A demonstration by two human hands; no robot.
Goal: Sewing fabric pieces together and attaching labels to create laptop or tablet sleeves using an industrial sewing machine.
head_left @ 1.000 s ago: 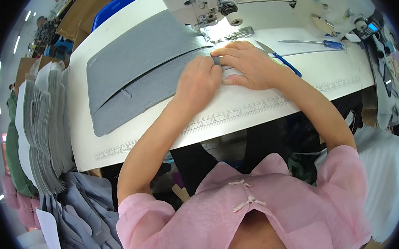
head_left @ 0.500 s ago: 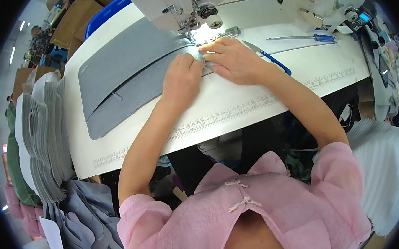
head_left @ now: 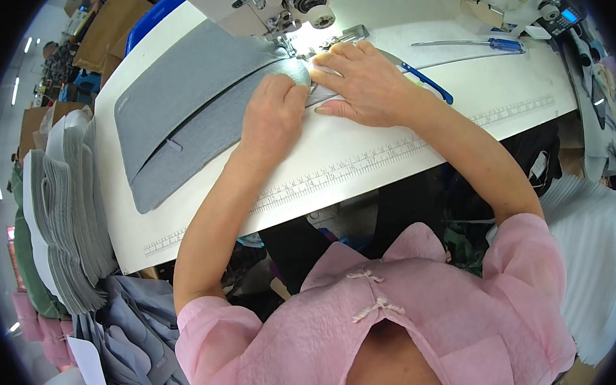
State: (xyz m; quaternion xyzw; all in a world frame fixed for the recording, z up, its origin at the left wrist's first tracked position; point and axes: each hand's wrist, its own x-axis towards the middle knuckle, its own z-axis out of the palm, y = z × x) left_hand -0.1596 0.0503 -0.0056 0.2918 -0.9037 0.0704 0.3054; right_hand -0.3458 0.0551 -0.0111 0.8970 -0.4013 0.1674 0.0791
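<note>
A grey fabric panel (head_left: 195,72) with a long slit opening and rounded corners lies on the white table under the sewing machine's needle area (head_left: 286,47). My left hand (head_left: 274,117) is closed, its curled fingers gripping the panel's near edge close to its right end. Just right of the presser foot, my right hand (head_left: 372,83) lies with fingers stretched out and thumb apart. Its fingertips rest by the panel's rounded right corner, beside a pale strip (head_left: 322,93). The exact contact under those fingertips is hidden.
Right of my right hand lie a blue-handled cutting tool (head_left: 428,83) and a blue-handled screwdriver (head_left: 503,45). A ruler scale (head_left: 362,162) runs along the table's front. Stacked grey pieces (head_left: 76,207) stand at the left; white material (head_left: 591,260) hangs at the lower right.
My right thumb and fingers have spread apart and drawn slightly away from my left hand. The panel's rounded right corner shows more. The whole view has shifted slightly.
</note>
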